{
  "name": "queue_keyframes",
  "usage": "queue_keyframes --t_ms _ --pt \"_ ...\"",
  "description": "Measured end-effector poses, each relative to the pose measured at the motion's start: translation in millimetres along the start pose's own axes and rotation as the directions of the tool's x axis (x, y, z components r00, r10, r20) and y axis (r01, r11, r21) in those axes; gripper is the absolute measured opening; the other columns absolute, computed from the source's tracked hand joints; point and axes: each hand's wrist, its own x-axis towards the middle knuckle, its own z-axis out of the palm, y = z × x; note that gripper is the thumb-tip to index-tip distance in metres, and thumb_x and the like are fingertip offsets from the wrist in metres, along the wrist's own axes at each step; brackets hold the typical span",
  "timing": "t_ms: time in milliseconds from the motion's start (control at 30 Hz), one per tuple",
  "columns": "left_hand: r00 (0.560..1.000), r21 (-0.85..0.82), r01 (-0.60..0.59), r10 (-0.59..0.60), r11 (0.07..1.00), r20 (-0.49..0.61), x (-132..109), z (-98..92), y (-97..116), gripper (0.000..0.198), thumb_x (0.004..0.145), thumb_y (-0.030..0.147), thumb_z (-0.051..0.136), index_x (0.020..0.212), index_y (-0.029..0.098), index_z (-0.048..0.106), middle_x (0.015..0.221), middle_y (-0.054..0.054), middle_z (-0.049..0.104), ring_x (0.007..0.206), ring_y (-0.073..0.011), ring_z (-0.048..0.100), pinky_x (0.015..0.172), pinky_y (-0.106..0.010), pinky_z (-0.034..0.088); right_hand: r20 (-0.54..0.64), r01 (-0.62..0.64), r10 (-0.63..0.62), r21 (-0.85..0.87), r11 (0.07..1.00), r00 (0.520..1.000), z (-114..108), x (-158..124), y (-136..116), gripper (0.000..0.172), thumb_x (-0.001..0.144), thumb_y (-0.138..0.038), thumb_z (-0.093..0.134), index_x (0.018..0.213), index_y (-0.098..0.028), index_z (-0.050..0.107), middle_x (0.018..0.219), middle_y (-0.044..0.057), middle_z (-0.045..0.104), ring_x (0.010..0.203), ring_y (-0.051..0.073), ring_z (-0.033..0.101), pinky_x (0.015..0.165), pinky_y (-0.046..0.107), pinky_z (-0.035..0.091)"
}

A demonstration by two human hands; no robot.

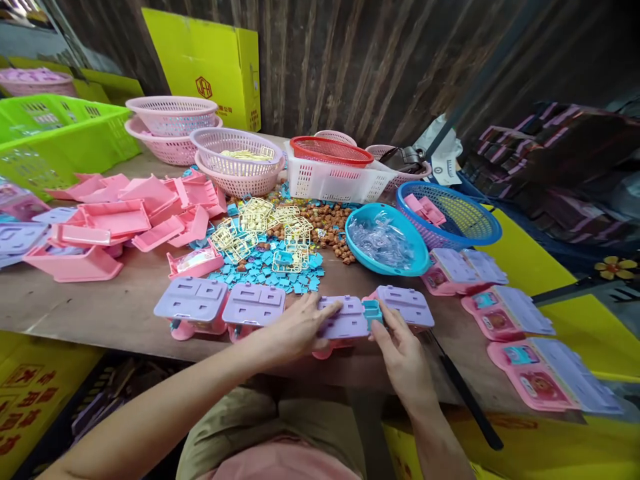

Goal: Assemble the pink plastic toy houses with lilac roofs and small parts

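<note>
Several pink toy cases with lilac lids stand in a row along the table's near edge. My left hand (296, 328) grips the left side of one toy case (346, 319), thumb below and fingers across its lid. A small teal plastic tray (371, 312) is pinched in my right hand (406, 353), against that case's right end; whether it is seated there I cannot tell. Just to the right sits another lidded case (407, 307), close to my right fingers. Two more, a left case (191, 301) and a second case (255, 305), stand left of my left hand.
Loose teal pieces (270, 272), cream sprue frames (256, 215) and brown pieces (325, 223) lie ahead. A teal basin (426, 257) holds clear parts. Pink trays (115, 220) pile up left. Finished-looking cases (543, 393) line the right edge beside a black-handled tool (470, 400).
</note>
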Motion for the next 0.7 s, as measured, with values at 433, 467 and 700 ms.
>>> queue_keyframes --t_ms 433,467,700 --pt "0.835 -0.600 -0.056 -0.292 0.798 -0.466 8 69.1 -5 0.043 0.086 0.042 0.047 0.125 0.023 0.041 0.118 -0.009 0.045 0.114 -0.0240 0.046 0.099 -0.041 0.036 -0.175 0.143 -0.143 -0.011 0.990 0.974 29 -41 22 0.023 0.081 -0.032 0.061 0.099 -0.019 0.055 0.089 0.006 0.068 0.074 0.017 0.066 0.066 0.030 0.056" --pt "0.830 -0.624 -0.052 -0.314 0.779 -0.461 9 67.2 -3 0.043 0.087 0.044 0.044 0.125 0.022 0.041 0.119 -0.009 0.046 0.114 -0.0235 0.046 0.100 -0.040 0.035 -0.203 0.209 -0.223 -0.088 0.974 0.954 33 -40 20 0.022 0.082 -0.031 0.060 0.100 -0.019 0.055 0.089 0.006 0.067 0.072 0.016 0.065 0.066 0.030 0.056" --pt "0.804 -0.737 0.019 -0.449 0.675 -0.390 8 66.3 3 0.046 0.091 0.051 0.029 0.127 0.023 0.035 0.126 -0.009 0.048 0.117 -0.0205 0.045 0.101 -0.037 0.034 -0.236 0.433 -0.534 -0.371 0.822 0.812 51 -25 9 0.014 0.085 -0.025 0.056 0.097 -0.019 0.054 0.083 0.005 0.064 0.078 0.018 0.063 0.073 0.033 0.054"
